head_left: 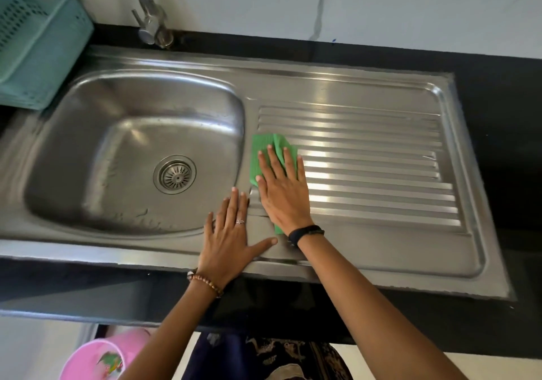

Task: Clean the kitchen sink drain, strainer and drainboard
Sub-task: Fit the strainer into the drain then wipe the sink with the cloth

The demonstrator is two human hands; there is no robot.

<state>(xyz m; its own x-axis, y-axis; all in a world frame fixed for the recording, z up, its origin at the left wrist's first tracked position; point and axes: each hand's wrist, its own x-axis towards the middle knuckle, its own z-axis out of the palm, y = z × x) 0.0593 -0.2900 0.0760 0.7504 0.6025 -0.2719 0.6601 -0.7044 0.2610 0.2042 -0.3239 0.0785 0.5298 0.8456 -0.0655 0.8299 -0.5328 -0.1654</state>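
A steel sink basin point(88, 156) fills the left half of the view, with a round slotted strainer point(174, 175) in its drain. To its right lies the ribbed steel drainboard point(381, 174). A green cloth point(264, 150) is spread on the drainboard's left end. My right hand point(283, 189) presses flat on that cloth with straight fingers. My left hand point(227, 240) rests flat, fingers spread, on the steel rim between basin and drainboard, near the front edge.
A chrome tap point(149, 12) stands behind the basin. A teal perforated plastic basket point(32, 42) sits on the black counter point(498, 144) at the far left. Below the counter's front edge is a pink bucket point(99, 359). A white wall runs behind.
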